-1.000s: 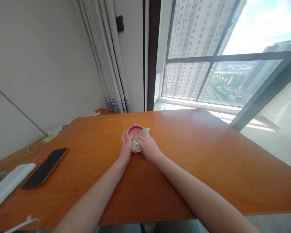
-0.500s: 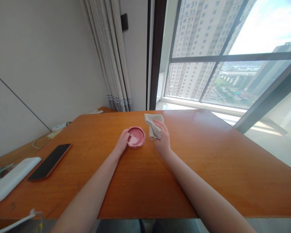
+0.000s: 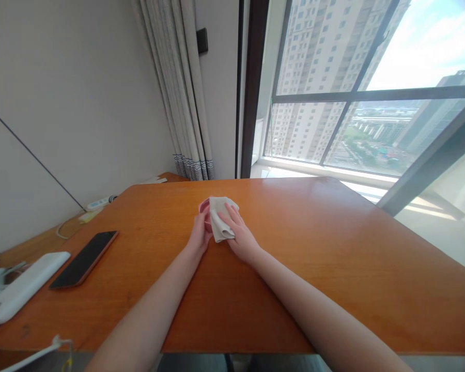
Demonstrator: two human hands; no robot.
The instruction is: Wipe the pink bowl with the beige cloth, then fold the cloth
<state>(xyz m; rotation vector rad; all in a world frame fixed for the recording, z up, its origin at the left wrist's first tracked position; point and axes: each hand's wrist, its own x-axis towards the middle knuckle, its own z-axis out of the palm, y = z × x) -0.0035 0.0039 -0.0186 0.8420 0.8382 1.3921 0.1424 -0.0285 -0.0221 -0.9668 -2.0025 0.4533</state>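
Observation:
A small round pink bowl (image 3: 204, 206) is gripped at its left side by my left hand (image 3: 199, 232). Most of the bowl is covered by a pale beige cloth (image 3: 219, 219), so only its left rim shows. My right hand (image 3: 240, 235) holds the cloth against the bowl, fingers laid over the fabric. Whether the bowl rests on the wooden table (image 3: 313, 258) or is slightly lifted, I cannot tell.
On the left of the table lie a dark phone (image 3: 84, 259) and a long white device (image 3: 27, 287). Behind them, a power strip (image 3: 97, 203) sits by the wall. A grey curtain (image 3: 178, 93) hangs beyond the far edge, with a large window at the right.
My right hand has brought the cloth leftward from beside the bowl onto it. The bowl has shifted a little left and looks tilted, still in my left hand.

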